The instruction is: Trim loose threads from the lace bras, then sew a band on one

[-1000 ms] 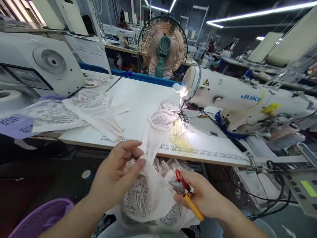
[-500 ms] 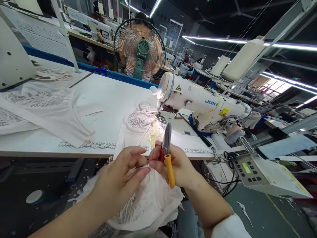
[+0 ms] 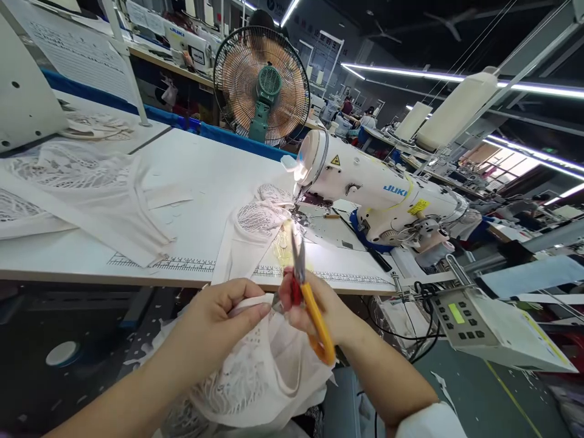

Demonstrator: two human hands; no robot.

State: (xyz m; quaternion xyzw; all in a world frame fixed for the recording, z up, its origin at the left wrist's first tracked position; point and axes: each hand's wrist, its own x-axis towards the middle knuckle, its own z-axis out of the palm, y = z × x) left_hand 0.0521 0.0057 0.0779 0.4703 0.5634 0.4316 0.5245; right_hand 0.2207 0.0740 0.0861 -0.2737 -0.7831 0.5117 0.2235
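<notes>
My left hand (image 3: 219,319) is closed, pinching the narrow edge band of a white lace bra (image 3: 237,380) between thumb and fingers. The bra hangs in loose folds below the table's front edge. In my right hand (image 3: 328,310) is a pair of scissors (image 3: 320,328) with orange and red handles, the blades pointing up. My right fingertips are close to the pinched band; a small grey metal piece shows between the two hands, its kind unclear. Behind the hands, another white lace piece (image 3: 255,222) lies at the needle of the sewing machine (image 3: 365,179).
More white lace pieces (image 3: 86,194) lie on the left of the white table (image 3: 205,182). A printed ruler strip (image 3: 182,264) runs along its front edge. A large fan (image 3: 262,85) stands behind. At right hangs a control box (image 3: 483,328).
The scissors have turned, showing both blades and more of the orange handle. My hands are slightly farther apart, and a white band now shows in my left fingers. The view has shifted slightly.
</notes>
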